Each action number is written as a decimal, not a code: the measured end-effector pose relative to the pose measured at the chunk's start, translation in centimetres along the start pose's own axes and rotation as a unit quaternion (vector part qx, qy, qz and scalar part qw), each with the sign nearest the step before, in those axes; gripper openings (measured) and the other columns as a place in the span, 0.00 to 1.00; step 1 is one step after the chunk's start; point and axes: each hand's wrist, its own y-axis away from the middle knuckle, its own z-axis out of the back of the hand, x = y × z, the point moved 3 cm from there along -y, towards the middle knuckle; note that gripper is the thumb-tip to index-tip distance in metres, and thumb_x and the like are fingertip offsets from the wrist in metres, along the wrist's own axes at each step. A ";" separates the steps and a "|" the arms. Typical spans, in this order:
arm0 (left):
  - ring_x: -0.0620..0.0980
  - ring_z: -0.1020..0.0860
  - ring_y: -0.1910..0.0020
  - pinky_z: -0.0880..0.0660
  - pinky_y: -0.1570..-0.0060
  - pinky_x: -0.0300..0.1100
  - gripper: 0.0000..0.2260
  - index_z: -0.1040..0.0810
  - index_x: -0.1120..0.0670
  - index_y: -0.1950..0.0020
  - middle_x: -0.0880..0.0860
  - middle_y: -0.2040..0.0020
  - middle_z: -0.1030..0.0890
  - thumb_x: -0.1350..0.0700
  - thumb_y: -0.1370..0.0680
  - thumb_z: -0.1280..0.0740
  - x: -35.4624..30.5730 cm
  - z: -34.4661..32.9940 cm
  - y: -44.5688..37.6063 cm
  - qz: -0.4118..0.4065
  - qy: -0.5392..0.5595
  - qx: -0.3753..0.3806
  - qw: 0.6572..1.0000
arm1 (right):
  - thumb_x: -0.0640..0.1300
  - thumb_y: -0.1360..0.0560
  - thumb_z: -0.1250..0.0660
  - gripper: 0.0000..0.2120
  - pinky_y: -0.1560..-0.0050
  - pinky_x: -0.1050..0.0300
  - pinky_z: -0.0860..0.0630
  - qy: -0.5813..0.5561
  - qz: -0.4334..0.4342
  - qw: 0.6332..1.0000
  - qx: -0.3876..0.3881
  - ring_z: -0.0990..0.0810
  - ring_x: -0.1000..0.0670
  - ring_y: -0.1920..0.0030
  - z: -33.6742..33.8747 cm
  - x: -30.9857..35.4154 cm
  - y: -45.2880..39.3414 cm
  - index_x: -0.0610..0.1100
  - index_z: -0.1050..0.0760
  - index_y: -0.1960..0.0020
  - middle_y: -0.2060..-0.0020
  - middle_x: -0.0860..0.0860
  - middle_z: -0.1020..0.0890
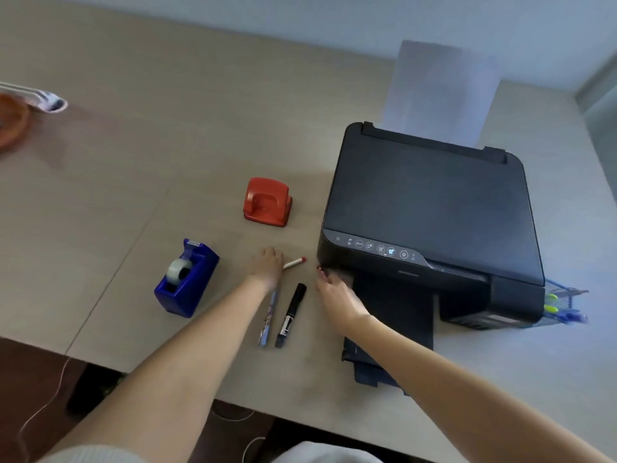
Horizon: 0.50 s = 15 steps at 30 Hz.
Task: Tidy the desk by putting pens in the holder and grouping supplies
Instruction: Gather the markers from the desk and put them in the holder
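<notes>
My left hand (267, 265) lies palm down over a white pen with a red cap (295, 263), which sticks out to the right of my fingers. A blue patterned pen (268, 315) and a black marker (291, 314) lie side by side just below that hand. My right hand (337, 295) rests against the front left corner of the black printer (430, 208); whether it holds anything is unclear. A blue mesh pen holder (564, 304) with several pens in it peeks out behind the printer's right side.
A blue tape dispenser (187, 279) stands left of the pens and a red hole punch (267, 202) sits further back. The printer's paper tray (387, 329) juts toward the desk's front edge. An orange dish (11, 120) is at the far left.
</notes>
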 end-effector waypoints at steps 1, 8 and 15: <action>0.61 0.30 0.35 0.29 0.40 0.51 0.14 0.32 0.61 0.34 0.61 0.34 0.29 0.65 0.20 0.42 0.6 -0.5 -0.1 0.003 0.003 0.009 1.000 | 0.30 0.23 0.46 0.27 0.36 0.48 0.27 0.004 -0.022 1.000 0.009 0.33 0.39 0.30 -0.5 -0.2 -0.9 0.39 0.44 0.26 0.26 0.40 0.40; 0.62 0.21 0.48 0.23 0.48 0.51 0.14 0.30 0.63 0.36 0.65 0.40 0.23 0.59 0.17 0.48 4.3 -2.2 2.6 0.137 0.210 0.031 0.968 | 0.31 0.23 0.51 0.29 0.40 0.42 0.28 0.004 -0.117 0.992 0.056 0.30 0.32 0.36 -2.5 0.6 -3.5 0.43 0.51 0.23 0.28 0.35 0.40; 0.61 0.21 0.46 0.24 0.50 0.51 0.11 0.27 0.61 0.41 0.60 0.42 0.23 0.56 0.19 0.41 3.2 -5.3 6.1 0.069 0.063 0.010 0.996 | 0.38 0.21 0.49 0.19 0.40 0.43 0.27 -0.302 -0.247 0.920 -0.029 0.25 0.34 0.40 -1.7 1.9 -2.0 0.36 0.40 0.32 0.40 0.34 0.25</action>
